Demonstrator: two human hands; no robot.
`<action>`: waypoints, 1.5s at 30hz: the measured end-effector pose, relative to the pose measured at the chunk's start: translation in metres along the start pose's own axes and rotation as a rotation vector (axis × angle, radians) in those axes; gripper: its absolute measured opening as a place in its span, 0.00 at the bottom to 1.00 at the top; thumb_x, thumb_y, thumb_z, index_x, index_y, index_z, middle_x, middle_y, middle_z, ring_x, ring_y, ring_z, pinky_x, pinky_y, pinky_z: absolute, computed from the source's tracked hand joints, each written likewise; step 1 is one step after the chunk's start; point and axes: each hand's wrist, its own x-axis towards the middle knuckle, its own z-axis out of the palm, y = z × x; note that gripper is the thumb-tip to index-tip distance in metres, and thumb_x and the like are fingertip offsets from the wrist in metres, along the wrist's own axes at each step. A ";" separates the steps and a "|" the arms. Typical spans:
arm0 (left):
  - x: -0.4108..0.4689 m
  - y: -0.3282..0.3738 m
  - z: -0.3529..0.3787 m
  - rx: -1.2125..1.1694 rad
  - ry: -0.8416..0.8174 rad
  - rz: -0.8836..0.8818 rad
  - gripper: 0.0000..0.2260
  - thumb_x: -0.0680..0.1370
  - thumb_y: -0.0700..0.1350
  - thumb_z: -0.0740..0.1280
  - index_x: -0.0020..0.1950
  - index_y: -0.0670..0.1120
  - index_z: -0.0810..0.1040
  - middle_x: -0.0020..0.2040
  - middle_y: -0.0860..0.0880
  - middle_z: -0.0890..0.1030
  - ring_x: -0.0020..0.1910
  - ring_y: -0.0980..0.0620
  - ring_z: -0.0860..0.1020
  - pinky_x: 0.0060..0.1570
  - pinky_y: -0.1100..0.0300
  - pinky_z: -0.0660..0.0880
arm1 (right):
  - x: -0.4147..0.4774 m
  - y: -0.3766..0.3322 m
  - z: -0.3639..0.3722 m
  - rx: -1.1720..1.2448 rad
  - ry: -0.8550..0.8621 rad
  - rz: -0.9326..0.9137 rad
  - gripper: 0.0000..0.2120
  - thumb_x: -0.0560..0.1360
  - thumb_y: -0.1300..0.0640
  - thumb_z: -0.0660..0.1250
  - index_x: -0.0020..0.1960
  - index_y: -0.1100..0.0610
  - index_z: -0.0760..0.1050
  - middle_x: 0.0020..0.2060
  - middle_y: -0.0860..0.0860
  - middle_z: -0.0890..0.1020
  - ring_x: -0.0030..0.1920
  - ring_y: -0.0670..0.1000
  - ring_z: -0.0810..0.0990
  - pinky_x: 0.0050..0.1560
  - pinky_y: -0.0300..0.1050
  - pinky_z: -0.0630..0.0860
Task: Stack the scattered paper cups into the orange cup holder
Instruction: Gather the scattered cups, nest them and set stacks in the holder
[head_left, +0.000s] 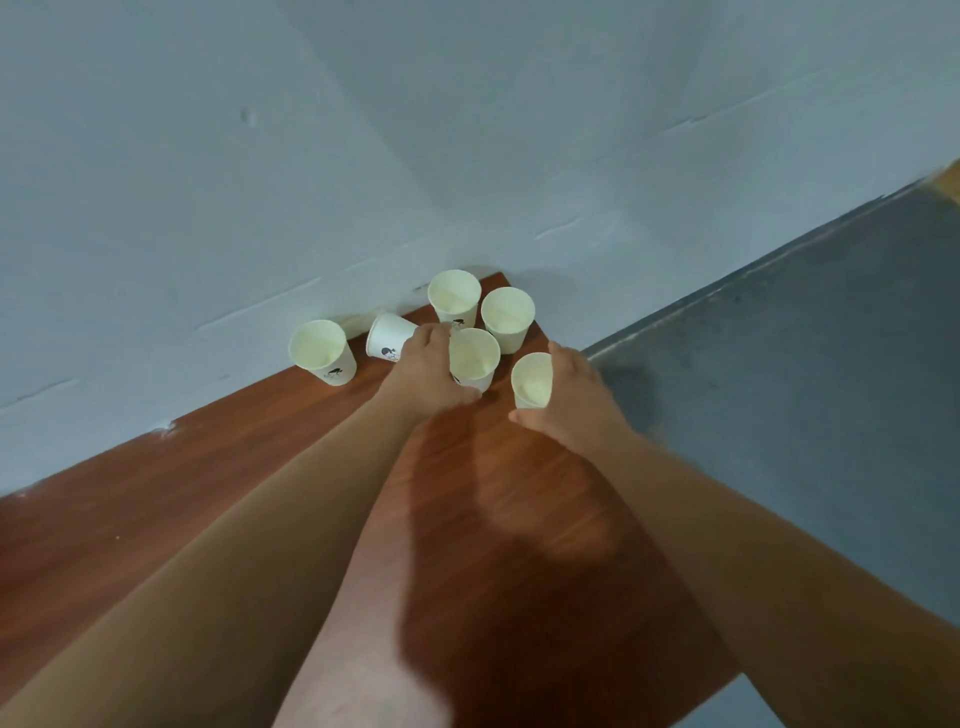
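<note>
Several white paper cups stand at the far corner of a wooden table (218, 493). My left hand (423, 371) grips the middle upright cup (475, 361) from its left side. My right hand (574, 400) curls round the nearest upright cup (530, 379) from its right side, thumb low at the front. Two more upright cups (454, 299) (508, 316) stand behind them. One cup (389, 338) lies tipped on its side by the wall, and another upright cup (322, 351) stands at the far left. No orange cup holder is in view.
A grey-blue wall (260, 182) runs along the table's far edge. Grey floor (805, 364) lies beyond the table's right edge, close to the cups. A bare knee (374, 649) shows at the bottom.
</note>
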 end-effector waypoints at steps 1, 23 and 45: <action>0.006 -0.002 0.004 0.010 -0.003 0.006 0.42 0.67 0.49 0.78 0.76 0.43 0.62 0.73 0.43 0.65 0.72 0.44 0.65 0.70 0.49 0.66 | 0.003 0.001 0.005 0.007 0.004 -0.005 0.51 0.66 0.40 0.77 0.78 0.55 0.53 0.74 0.54 0.64 0.72 0.58 0.65 0.70 0.58 0.67; -0.227 -0.126 -0.093 -0.356 0.357 -0.221 0.28 0.67 0.44 0.80 0.63 0.49 0.72 0.58 0.54 0.78 0.56 0.56 0.77 0.49 0.72 0.71 | -0.115 -0.186 0.068 0.100 -0.072 -0.452 0.37 0.70 0.47 0.74 0.72 0.54 0.62 0.64 0.52 0.71 0.62 0.55 0.74 0.57 0.49 0.75; -0.592 -0.404 -0.277 -0.405 0.909 -0.606 0.37 0.66 0.49 0.81 0.70 0.51 0.68 0.62 0.51 0.73 0.60 0.48 0.75 0.60 0.49 0.74 | -0.320 -0.557 0.241 0.152 -0.308 -0.784 0.31 0.69 0.49 0.74 0.67 0.56 0.67 0.62 0.53 0.73 0.61 0.55 0.73 0.60 0.53 0.73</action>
